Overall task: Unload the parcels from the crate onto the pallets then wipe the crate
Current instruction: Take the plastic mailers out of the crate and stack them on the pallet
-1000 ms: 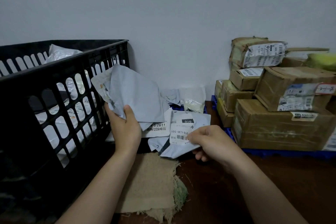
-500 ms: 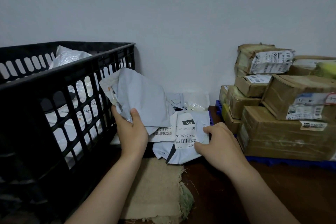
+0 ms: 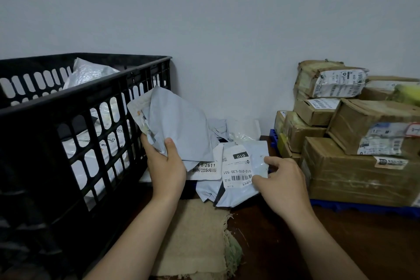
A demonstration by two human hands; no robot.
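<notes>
I am looking down at a dark brown wooden surface point(image 3: 341, 245) running up to a plain pale wall point(image 3: 204, 18). Nearest to me, a frayed burlap cloth point(image 3: 193, 234) is lying flat between my two forearms.

Just beyond it my left hand point(image 3: 167, 166) is gripping a grey mailer point(image 3: 181, 127) by its lower corner. The thumb point(image 3: 170, 145) is pressing on the front and the fingers are wrapping round behind, out of my sight. The mailer is standing up in the air, right beside the crate point(image 3: 45, 107), and its crumpled end is nearly touching the slotted wall.

My right hand point(image 3: 284, 184) is reaching in from the right to a labelled mailer point(image 3: 241, 166) marked 010. Its loosely curled fingers point(image 3: 258, 180) are touching the label's edge and the thumb is lying against the bag's right side. I cannot tell whether it is pinching the bag or only resting there. This mailer is lying on top of a heap of other mailers point(image 3: 205, 169) between the crate and the boxes.

On my left, the black crate is holding more white parcels point(image 3: 88, 74), which are showing over the rim and through the slots.

Further right, taped cardboard boxes point(image 3: 352, 179) are sitting stacked on a blue pallet point(image 3: 363, 208) against the wall.
</notes>
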